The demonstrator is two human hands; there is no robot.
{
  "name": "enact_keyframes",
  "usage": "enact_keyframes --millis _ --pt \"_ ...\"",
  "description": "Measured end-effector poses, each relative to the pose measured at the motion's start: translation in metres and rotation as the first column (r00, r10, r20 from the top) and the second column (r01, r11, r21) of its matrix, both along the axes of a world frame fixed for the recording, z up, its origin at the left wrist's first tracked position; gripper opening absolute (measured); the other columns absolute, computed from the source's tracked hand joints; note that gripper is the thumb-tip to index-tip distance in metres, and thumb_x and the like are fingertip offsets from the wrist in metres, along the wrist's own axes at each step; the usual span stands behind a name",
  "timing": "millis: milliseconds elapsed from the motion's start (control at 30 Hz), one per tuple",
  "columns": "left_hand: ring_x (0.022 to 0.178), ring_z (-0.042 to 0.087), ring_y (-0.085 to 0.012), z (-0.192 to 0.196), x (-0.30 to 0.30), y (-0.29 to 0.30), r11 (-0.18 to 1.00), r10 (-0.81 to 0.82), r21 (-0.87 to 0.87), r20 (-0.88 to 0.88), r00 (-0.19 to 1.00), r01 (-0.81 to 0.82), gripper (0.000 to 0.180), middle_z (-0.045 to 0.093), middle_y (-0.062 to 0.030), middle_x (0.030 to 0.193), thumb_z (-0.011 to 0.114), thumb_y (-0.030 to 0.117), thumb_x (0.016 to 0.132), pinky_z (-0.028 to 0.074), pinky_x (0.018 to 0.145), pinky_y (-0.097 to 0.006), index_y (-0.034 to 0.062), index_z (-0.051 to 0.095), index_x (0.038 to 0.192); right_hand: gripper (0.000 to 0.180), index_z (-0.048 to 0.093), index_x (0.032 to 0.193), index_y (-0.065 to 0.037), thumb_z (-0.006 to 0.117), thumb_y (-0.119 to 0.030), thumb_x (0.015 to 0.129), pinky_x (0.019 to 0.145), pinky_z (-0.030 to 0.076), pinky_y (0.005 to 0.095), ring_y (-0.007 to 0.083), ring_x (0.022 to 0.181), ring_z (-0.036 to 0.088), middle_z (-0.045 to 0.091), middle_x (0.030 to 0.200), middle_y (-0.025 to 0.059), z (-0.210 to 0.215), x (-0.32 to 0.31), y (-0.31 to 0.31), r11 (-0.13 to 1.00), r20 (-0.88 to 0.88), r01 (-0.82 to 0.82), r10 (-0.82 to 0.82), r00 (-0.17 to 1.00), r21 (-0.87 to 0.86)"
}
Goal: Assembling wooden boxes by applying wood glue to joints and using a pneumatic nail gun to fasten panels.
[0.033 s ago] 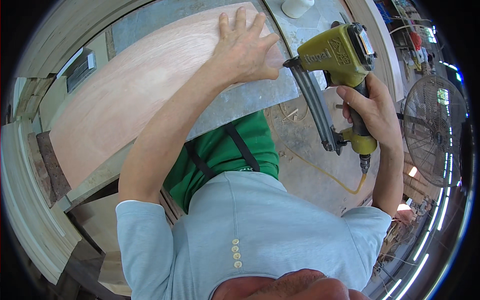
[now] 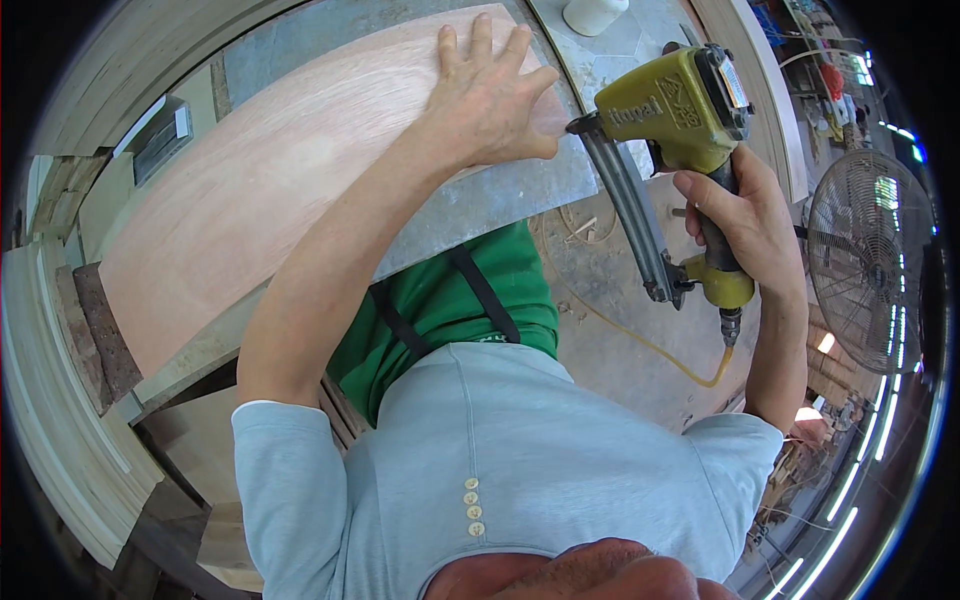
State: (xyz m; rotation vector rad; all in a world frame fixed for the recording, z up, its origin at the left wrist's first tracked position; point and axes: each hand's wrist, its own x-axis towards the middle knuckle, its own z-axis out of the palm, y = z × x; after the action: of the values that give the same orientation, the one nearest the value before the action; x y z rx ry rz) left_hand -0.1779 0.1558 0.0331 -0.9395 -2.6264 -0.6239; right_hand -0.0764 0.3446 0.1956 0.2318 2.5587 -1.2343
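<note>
My left hand (image 2: 490, 98) lies with fingers spread on the right end of a long, pale wooden panel (image 2: 240, 190), which rests on a grey metal tabletop (image 2: 470, 215). Gripped by its dark handle in my right hand (image 2: 748, 215) is a yellow-green nail gun (image 2: 665, 115). The tool's nose touches or nearly touches the panel's right edge, close to my left thumb; which of the two, I cannot tell. Its grey magazine slants down toward me, and a yellow air hose (image 2: 690, 375) runs from the handle's base.
A white container (image 2: 594, 14) stands on the surface at the far right of the panel. To the right is a round caged fan (image 2: 866, 262). Long wooden boards (image 2: 60, 390) border the left side. A small grey box (image 2: 163, 140) sits beyond the panel. Scraps lie on the floor (image 2: 640, 290).
</note>
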Motion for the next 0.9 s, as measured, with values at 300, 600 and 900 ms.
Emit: enact_keyframes --millis 300,600,900 --pt "0.13 0.024 -0.0476 0.037 0.0 -0.001 0.995 -0.025 -0.093 0.185 0.982 0.043 0.061 0.035 -0.0238 0.137 0.068 0.04 0.062 0.016 0.101 -0.066 0.0151 0.059 0.118 0.023 0.052 0.098 0.001 0.062 -0.016 0.085 0.046 0.042 0.0211 0.0055 0.05 0.051 0.053 0.063 0.0007 0.002 -0.004 -0.001 0.999 0.013 -0.035 0.035 0.999 0.037" --pt "0.129 0.024 -0.0491 0.026 0.004 -0.002 0.997 -0.042 -0.057 0.146 0.988 0.051 0.061 0.035 -0.0238 0.137 0.067 0.042 0.062 0.015 0.1 -0.068 0.015 0.06 0.116 0.023 0.052 0.097 0.001 0.061 -0.016 0.084 0.045 0.042 0.021 0.0063 0.05 0.052 0.053 0.063 0.001 0.004 -0.007 0.001 0.988 0.04 -0.087 0.082 0.996 0.125" --pt "0.129 0.027 -0.0472 0.002 -0.002 -0.001 1.0 -0.022 -0.013 -0.021 1.0 0.022 0.094 0.036 -0.0224 0.137 0.07 0.044 0.058 0.019 0.099 -0.068 0.0109 0.033 0.138 0.024 0.054 0.096 0.002 0.061 -0.018 0.085 0.045 0.042 0.0215 0.0069 0.049 0.053 0.053 0.062 0.0017 0.01 -0.029 0.002 0.999 -0.053 -0.02 0.019 0.998 -0.027"
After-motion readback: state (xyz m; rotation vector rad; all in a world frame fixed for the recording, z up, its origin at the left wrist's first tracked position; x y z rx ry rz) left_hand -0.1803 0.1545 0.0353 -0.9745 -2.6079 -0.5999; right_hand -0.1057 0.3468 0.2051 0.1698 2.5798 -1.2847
